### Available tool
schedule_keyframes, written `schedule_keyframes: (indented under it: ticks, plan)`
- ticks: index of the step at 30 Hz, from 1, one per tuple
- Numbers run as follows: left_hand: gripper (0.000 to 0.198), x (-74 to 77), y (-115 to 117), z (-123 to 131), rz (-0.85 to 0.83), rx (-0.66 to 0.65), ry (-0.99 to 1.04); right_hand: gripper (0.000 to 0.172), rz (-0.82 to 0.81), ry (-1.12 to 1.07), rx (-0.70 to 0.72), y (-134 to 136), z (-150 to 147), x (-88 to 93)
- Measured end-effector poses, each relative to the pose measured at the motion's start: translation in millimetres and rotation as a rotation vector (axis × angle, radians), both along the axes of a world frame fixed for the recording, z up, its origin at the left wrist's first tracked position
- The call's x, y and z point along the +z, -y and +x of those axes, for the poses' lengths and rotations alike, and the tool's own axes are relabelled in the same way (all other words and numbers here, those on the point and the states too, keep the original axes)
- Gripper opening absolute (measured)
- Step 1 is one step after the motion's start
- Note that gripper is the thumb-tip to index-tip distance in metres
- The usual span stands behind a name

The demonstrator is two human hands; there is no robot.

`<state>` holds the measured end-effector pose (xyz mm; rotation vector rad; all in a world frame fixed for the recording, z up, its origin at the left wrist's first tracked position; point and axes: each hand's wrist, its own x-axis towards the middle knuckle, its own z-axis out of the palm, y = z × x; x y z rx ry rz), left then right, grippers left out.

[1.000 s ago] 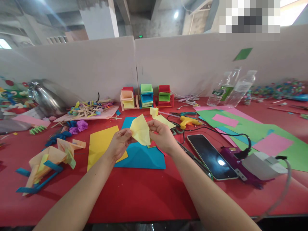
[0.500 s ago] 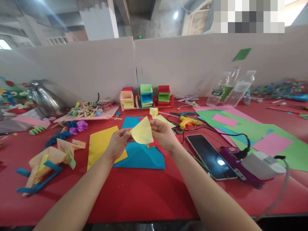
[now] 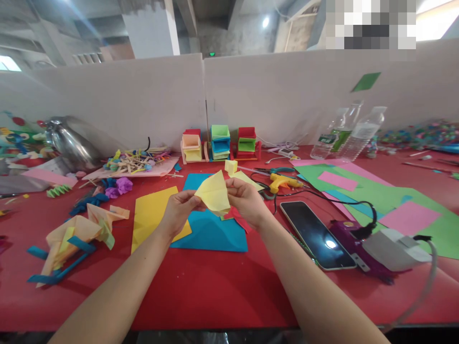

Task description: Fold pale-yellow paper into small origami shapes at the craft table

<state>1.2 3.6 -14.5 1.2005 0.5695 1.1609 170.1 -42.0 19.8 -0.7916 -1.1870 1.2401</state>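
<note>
A pale yellow sheet of paper (image 3: pixel 214 192), bent and creased, is held up between my two hands. My left hand (image 3: pixel 182 209) pinches its left corner between thumb and fingers. At its right edge, my right hand (image 3: pixel 246 199) is closed on the paper. Below lie a blue sheet (image 3: pixel 215 236) and a yellow sheet (image 3: pixel 152 217), flat on the red table. Just behind my hands are a small yellow paper cube (image 3: pixel 231 166) and another pale yellow sheet (image 3: pixel 247 180). Part of a red paper piece (image 3: pixel 239 220) shows under my right hand.
A phone (image 3: pixel 317 234) and a purple power strip (image 3: pixel 353 248) lie at right, near a yellow glue gun (image 3: pixel 283 183) and its cable. Folded paper shapes (image 3: pixel 73 236) rest at left. Small paper drawers (image 3: pixel 220 143) stand against the partition; plastic bottles (image 3: pixel 364 129) are behind right.
The pale yellow paper has tilted and bent, now showing a crease and a folded lower edge. Both hands keep their hold. The whole view has shifted slightly.
</note>
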Motion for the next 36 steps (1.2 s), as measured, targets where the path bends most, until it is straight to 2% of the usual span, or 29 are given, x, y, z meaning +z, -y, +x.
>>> schedule_keyframes:
  ticks: [6,11,15,19,23,26,29,31,34,36]
  plan:
    - [0.027,-2.9,-1.5,-0.8,-0.014,-0.056,0.029,0.026,0.069,0.094,-0.042,-0.1,1.7,-2.1]
    - [0.030,-0.6,-1.9,1.0,-0.062,-0.080,0.077,0.027,0.196,0.288,-0.185,4.7,-3.7,0.6]
    - [0.032,2.2,-1.0,-0.2,-0.065,-0.077,0.001,0.031,0.186,0.269,-0.212,5.6,-5.7,1.8]
    - [0.019,2.9,-0.5,-2.5,-0.053,-0.041,-0.085,0.034,0.199,0.276,-0.202,3.9,-5.7,-1.7]
    - [0.011,1.6,-2.8,-2.1,-0.025,0.032,-0.092,0.033,0.308,0.315,-0.279,1.6,-7.4,-6.8]
    - [0.014,0.0,-3.2,0.7,-0.009,0.048,-0.090,0.030,0.342,0.328,-0.325,0.6,-8.6,-9.0]
    - [0.024,-2.0,-2.0,4.2,-0.005,0.040,-0.084,0.026,0.351,0.345,-0.299,1.9,-8.6,-7.5]
    - [0.026,-3.1,-1.5,5.7,-0.005,0.051,-0.077,0.027,0.414,0.441,-0.330,3.7,-7.1,-4.3]
    - [0.026,-3.7,-2.6,5.7,-0.002,0.108,-0.073,0.038,0.577,0.704,-0.452,6.3,-2.2,1.8]
    - [0.025,-3.2,-3.7,4.7,0.002,0.162,-0.086,0.037,0.682,0.861,-0.503,7.7,1.0,5.0]
